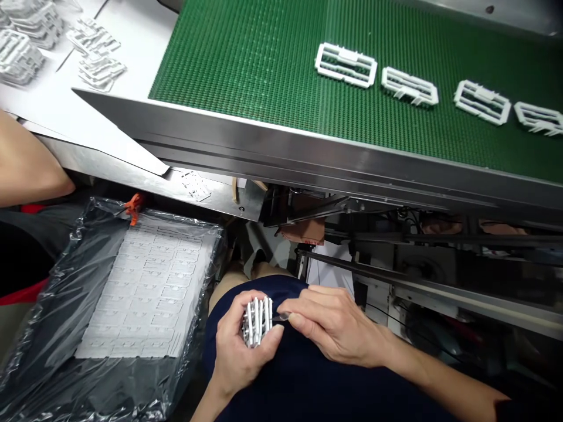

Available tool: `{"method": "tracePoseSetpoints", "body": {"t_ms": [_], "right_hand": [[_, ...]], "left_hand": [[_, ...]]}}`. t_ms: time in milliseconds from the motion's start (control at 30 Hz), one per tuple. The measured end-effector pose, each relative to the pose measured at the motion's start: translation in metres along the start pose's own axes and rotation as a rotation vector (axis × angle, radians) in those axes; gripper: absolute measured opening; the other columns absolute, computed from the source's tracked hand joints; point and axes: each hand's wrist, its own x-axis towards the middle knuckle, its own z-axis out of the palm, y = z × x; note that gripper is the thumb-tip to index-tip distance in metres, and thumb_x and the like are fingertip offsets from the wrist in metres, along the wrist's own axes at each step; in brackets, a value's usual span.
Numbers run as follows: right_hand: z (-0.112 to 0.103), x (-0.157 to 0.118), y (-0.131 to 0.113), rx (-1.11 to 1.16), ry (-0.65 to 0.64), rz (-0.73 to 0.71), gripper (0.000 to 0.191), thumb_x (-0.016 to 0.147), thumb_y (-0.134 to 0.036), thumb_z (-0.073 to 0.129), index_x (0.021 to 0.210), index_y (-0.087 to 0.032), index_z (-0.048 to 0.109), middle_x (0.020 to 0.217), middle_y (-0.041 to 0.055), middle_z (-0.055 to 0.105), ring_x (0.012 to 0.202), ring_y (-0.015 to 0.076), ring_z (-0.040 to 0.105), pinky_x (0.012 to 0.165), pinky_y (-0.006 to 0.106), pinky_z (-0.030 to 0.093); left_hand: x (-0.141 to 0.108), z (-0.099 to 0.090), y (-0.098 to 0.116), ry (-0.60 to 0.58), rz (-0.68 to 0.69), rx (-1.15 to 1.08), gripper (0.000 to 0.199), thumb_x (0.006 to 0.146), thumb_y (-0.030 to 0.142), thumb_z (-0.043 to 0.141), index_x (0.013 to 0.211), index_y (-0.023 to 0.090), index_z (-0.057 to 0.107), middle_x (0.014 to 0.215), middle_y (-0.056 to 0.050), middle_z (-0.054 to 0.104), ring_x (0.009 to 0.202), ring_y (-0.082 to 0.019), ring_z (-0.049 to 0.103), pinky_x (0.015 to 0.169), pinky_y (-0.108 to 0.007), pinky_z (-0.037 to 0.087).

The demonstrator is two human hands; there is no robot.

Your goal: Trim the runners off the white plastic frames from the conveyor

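"What are the hands doing?"

"The left hand (235,346) is closing its grip around a bundle of white frames (257,321), just above the lap (299,381). The right hand (336,325) is pinching a small clear piece (282,316) between thumb and forefinger, right beside the bundle."

"So which step are we seeing?"

"I'm judging it as close handwork on the bundle's side. Whether the piece is touching the frames, I cannot tell."

"What is the next move calling for?"

"By my reading, it's calling for a steady left grip, thumb staying out of the piece's way, and a light, well-aimed right grip."

"And around them?"

"More white frames (349,55) are lying on the green belt (246,58), beyond both grips. Left of the left grip, a plastic-lined tray (48,328) is holding pale flat parts (145,293); beyond it, white stacks (100,67) are sitting on the bench (57,117)."
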Motion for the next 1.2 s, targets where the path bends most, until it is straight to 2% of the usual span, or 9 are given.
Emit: {"method": "tracePoseSetpoints", "body": {"t_ms": [167,300,533,933,1200], "right_hand": [[0.0007,-0.0003,-0.0046,0.019,0.006,0.005,0.027,0.094,-0.029,0.041,0.106,-0.018,0.062,0.072,0.002,0.059,0.063,0.0118,0.047,0.061,0.026,0.037],[0.0021,-0.003,-0.0043,0.035,-0.007,-0.007,0.028,0.094,-0.03,0.041,0.107,-0.018,0.063,0.07,0.0023,0.059,0.063,0.0119,0.048,0.062,0.026,0.037],[0.0042,-0.0044,-0.0035,0.02,0.001,0.024,0.029,0.094,-0.031,0.04,0.105,-0.019,0.064,0.067,0.0021,0.056,0.062,0.0119,0.047,0.059,0.025,0.036],[0.0045,-0.0072,-0.0008,0.067,-0.024,0.017,0.027,0.093,-0.031,0.042,0.103,-0.02,0.064,0.065,0.001,0.053,0.062,0.0116,0.044,0.059,0.025,0.033],[0.0029,-0.0037,-0.0017,0.068,-0.044,0.059,0.029,0.094,-0.031,0.039,0.09,-0.018,0.065,0.067,0.0016,0.056,0.062,0.0114,0.047,0.059,0.025,0.034]], "left_hand": [[0.0005,0.0042,0.0022,0.067,0.149,0.076,0.028,0.076,0.024,0.063,0.101,0.021,0.05,0.089,-0.003,0.059,0.074,-0.017,0.061,0.068,-0.028,0.05],[0.0002,0.0064,0.0016,0.097,0.21,0.104,0.03,0.074,0.023,0.064,0.1,0.02,0.05,0.089,-0.004,0.06,0.071,-0.018,0.061,0.065,-0.028,0.051],[-0.002,0.0078,0.0005,0.11,0.239,0.149,0.031,0.074,0.019,0.063,0.101,0.02,0.05,0.089,-0.005,0.06,0.076,-0.02,0.062,0.069,-0.031,0.052],[-0.0011,0.0102,-0.0032,0.073,0.184,0.02,0.031,0.074,0.02,0.063,0.102,0.02,0.049,0.093,-0.006,0.058,0.08,-0.021,0.061,0.073,-0.034,0.051],[-0.0001,0.01,-0.0045,0.094,0.238,0.066,0.032,0.074,0.017,0.063,0.104,0.019,0.049,0.092,-0.007,0.058,0.08,-0.021,0.06,0.073,-0.033,0.051]]}}
